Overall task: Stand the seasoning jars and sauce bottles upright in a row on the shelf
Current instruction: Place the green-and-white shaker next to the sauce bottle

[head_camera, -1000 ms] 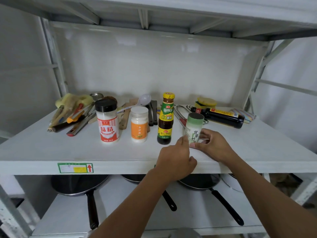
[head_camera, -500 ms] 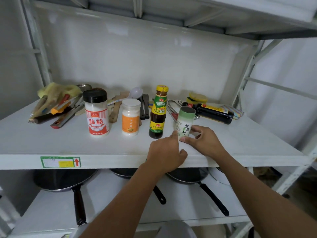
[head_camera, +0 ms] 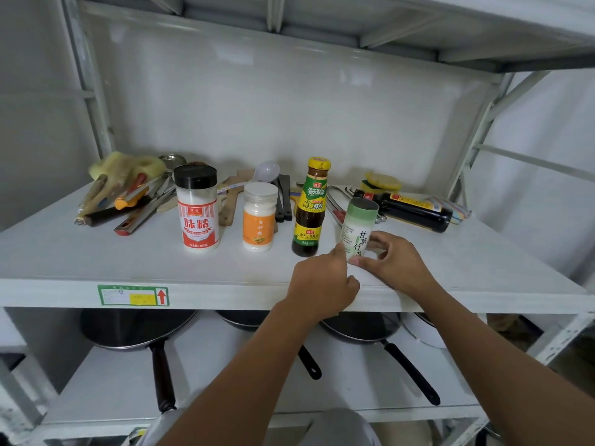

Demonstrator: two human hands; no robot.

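Four containers stand upright in a row on the white shelf [head_camera: 96, 259]: a black-capped jar with a red label [head_camera: 197, 209], a white-capped jar with an orange label [head_camera: 259, 217], a yellow-capped dark sauce bottle [head_camera: 311, 209] and a green-capped salt jar [head_camera: 357, 226]. My right hand [head_camera: 394, 260] holds the salt jar's base with thumb and fingers. My left hand [head_camera: 323, 284] is mostly curled, its fingertip touching the jar's lower left side. A dark soy sauce bottle [head_camera: 415, 210] lies on its side behind, to the right.
Kitchen utensils and yellow gloves [head_camera: 125, 188] are piled at the back left. Spatulas, a spoon and tongs [head_camera: 280, 194] lie behind the jars. A yellow sponge [head_camera: 383, 181] and a cloth [head_camera: 450, 209] sit at the back right. Pans [head_camera: 138, 329] rest on the lower shelf.
Both hands stay on the salt jar at the row's right end. The view has shifted slightly; the jar's place beside the sauce bottle looks unchanged.
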